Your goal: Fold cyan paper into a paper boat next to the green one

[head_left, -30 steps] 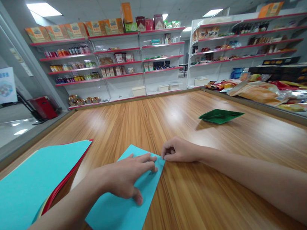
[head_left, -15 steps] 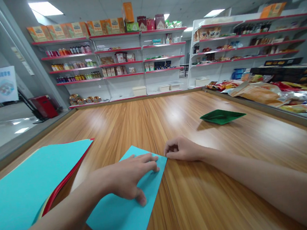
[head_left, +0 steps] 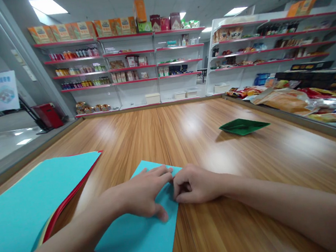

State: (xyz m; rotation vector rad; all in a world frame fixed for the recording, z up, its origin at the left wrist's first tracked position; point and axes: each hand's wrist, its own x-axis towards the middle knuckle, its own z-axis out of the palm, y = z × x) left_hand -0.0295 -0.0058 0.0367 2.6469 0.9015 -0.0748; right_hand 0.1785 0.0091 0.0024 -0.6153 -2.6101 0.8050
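Supporting surface: a wooden tabletop (head_left: 225,234), brown with streaked grain, filling the middle and lower frame. A narrow seam (head_left: 165,143) runs from the top centre of the surface toward the bottom of the frame. A darker edge strip (head_left: 15,169) borders the far, left and right sides. Pale glare patches are noted on the finish.

Items on the surface: at lower left, a stack of coloured paper (head_left: 26,202), light blue uppermost, red and pale yellow showing at its right side. At lower centre, one light blue sheet (head_left: 137,245), set at an angle, partly covered. At centre right, a green folded paper piece (head_left: 244,126), pointed at both ends.
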